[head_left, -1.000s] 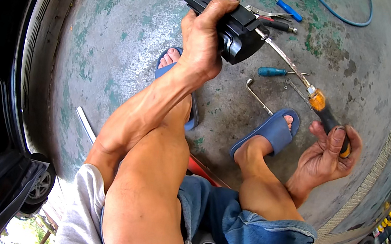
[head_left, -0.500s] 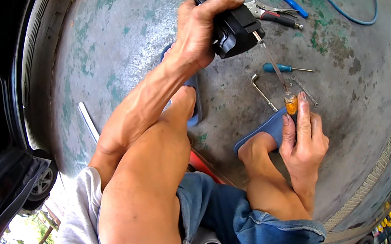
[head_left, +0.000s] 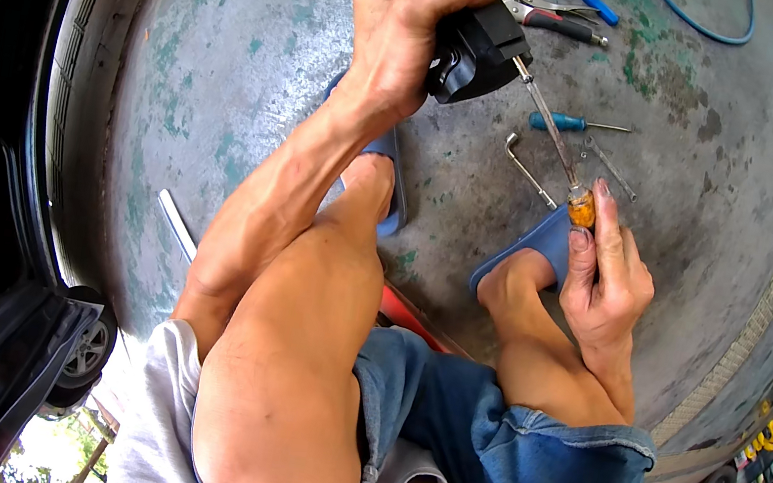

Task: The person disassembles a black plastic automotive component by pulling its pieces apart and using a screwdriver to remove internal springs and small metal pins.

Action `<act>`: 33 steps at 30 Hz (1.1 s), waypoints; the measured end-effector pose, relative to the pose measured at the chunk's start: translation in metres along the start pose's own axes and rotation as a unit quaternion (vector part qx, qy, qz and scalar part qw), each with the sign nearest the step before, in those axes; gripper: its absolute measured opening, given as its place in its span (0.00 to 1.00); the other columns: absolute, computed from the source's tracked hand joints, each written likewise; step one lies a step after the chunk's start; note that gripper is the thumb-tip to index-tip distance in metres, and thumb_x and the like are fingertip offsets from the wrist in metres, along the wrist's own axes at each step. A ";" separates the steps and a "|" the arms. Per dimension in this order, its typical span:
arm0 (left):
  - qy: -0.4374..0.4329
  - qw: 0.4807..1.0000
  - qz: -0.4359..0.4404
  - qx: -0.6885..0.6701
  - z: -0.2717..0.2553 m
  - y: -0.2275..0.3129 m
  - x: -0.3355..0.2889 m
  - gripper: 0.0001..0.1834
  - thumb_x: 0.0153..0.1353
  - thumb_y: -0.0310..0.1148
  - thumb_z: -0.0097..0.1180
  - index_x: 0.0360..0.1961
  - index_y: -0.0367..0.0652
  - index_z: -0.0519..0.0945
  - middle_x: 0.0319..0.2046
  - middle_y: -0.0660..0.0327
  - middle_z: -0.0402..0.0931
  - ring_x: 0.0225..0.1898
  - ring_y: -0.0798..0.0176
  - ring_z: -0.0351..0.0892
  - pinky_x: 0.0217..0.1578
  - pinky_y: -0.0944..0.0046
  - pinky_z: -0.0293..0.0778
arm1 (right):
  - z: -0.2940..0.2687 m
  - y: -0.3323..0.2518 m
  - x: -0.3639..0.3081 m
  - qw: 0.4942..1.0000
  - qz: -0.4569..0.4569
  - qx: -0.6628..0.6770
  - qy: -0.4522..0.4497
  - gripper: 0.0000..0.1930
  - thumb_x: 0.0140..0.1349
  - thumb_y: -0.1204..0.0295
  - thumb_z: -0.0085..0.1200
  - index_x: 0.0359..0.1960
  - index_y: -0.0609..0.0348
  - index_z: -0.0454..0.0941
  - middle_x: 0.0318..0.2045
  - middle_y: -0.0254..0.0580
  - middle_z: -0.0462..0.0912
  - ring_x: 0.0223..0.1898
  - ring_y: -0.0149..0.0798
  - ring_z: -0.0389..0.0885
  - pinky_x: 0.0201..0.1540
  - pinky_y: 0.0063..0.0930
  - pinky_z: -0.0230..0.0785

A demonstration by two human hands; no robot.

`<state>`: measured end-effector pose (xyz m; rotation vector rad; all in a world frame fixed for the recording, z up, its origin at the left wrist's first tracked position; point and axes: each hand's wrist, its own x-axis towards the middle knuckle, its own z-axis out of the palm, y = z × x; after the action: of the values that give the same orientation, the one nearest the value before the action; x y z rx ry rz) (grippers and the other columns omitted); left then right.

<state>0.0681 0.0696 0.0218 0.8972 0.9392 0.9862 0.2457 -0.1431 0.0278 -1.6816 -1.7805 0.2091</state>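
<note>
The left hand [head_left: 393, 38] clamps a black, block-shaped housing [head_left: 480, 51], thumb across its top. The right hand [head_left: 608, 285], lower and rightward, pinches a slim metal-shafted, amber-handled screwdriver [head_left: 555, 133]. Its long axis runs up-left to the housing's right end; tip engagement cannot be determined.

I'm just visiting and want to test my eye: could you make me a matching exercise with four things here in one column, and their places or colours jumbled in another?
1. Black housing
2. Orange-handled screwdriver
3. L-shaped wrench
4. Locking pliers

A. On the floor, near the right sandal
B. In the right hand
C. Red-and-black handle
D. In the left hand

Pairs: 1-D, 2-B, 3-A, 4-C
</note>
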 end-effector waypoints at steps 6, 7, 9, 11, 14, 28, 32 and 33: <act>0.019 0.997 -0.048 0.053 -0.004 0.000 0.000 0.15 0.61 0.38 0.60 0.41 0.35 0.83 0.31 0.58 0.84 0.28 0.64 0.83 0.33 0.65 0.79 | 0.002 -0.002 -0.005 0.991 0.076 0.106 -0.022 0.20 0.66 0.76 0.59 0.59 0.70 0.77 0.48 0.54 0.86 0.36 0.43 0.87 0.45 0.29 0.77; 0.028 0.998 -0.044 0.038 -0.001 0.003 -0.001 0.14 0.58 0.35 0.61 0.38 0.34 0.83 0.29 0.58 0.83 0.27 0.65 0.82 0.32 0.65 0.79 | 0.001 -0.004 -0.006 0.983 0.116 0.137 -0.041 0.19 0.67 0.76 0.58 0.59 0.71 0.77 0.49 0.55 0.86 0.38 0.41 0.88 0.49 0.28 0.76; 0.039 0.998 -0.041 0.024 -0.001 0.004 -0.002 0.13 0.55 0.33 0.62 0.35 0.33 0.83 0.28 0.59 0.82 0.26 0.65 0.81 0.32 0.66 0.78 | -0.001 -0.005 -0.008 0.972 0.143 0.178 -0.062 0.19 0.68 0.76 0.58 0.60 0.71 0.76 0.46 0.54 0.87 0.36 0.38 0.87 0.49 0.27 0.75; 0.028 0.998 -0.044 -0.024 -0.001 0.000 0.000 0.13 0.56 0.34 0.62 0.34 0.33 0.82 0.27 0.59 0.82 0.26 0.65 0.81 0.31 0.66 0.78 | -0.002 -0.006 -0.007 0.958 0.172 0.215 -0.079 0.19 0.69 0.76 0.57 0.60 0.71 0.76 0.43 0.53 0.87 0.35 0.34 0.86 0.50 0.26 0.74; 0.013 0.999 -0.021 0.032 -0.004 0.005 0.003 0.13 0.56 0.35 0.62 0.34 0.33 0.82 0.27 0.59 0.81 0.25 0.65 0.81 0.30 0.65 0.78 | -0.004 -0.008 -0.004 0.956 0.181 0.213 -0.088 0.19 0.71 0.75 0.55 0.61 0.71 0.75 0.33 0.48 0.86 0.29 0.30 0.82 0.44 0.23 0.74; -0.022 1.000 0.007 0.011 -0.006 0.000 0.004 0.12 0.53 0.32 0.65 0.34 0.31 0.84 0.28 0.56 0.84 0.27 0.65 0.83 0.33 0.66 0.80 | -0.006 -0.008 0.003 0.821 0.323 0.443 -0.162 0.21 0.76 0.65 0.49 0.64 0.67 0.74 0.22 0.32 0.75 0.22 0.23 0.72 0.28 0.17 0.65; -0.002 1.000 -0.006 0.030 -0.010 -0.006 0.003 0.12 0.53 0.31 0.65 0.33 0.31 0.84 0.28 0.56 0.84 0.26 0.65 0.83 0.33 0.66 0.80 | -0.002 -0.008 0.007 0.842 0.333 0.396 -0.156 0.20 0.72 0.68 0.56 0.61 0.66 0.75 0.25 0.34 0.79 0.26 0.26 0.78 0.31 0.19 0.70; -0.001 1.000 0.011 0.023 -0.009 -0.007 0.003 0.12 0.53 0.31 0.65 0.33 0.31 0.84 0.28 0.55 0.84 0.26 0.65 0.83 0.32 0.66 0.80 | 0.007 -0.008 0.010 0.921 0.223 0.303 -0.099 0.21 0.69 0.70 0.59 0.60 0.66 0.76 0.27 0.38 0.81 0.28 0.30 0.80 0.33 0.22 0.72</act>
<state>0.0623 0.0716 0.0114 0.9485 0.9549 0.9847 0.2354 -0.1333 0.0307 -1.5960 -1.2376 1.0521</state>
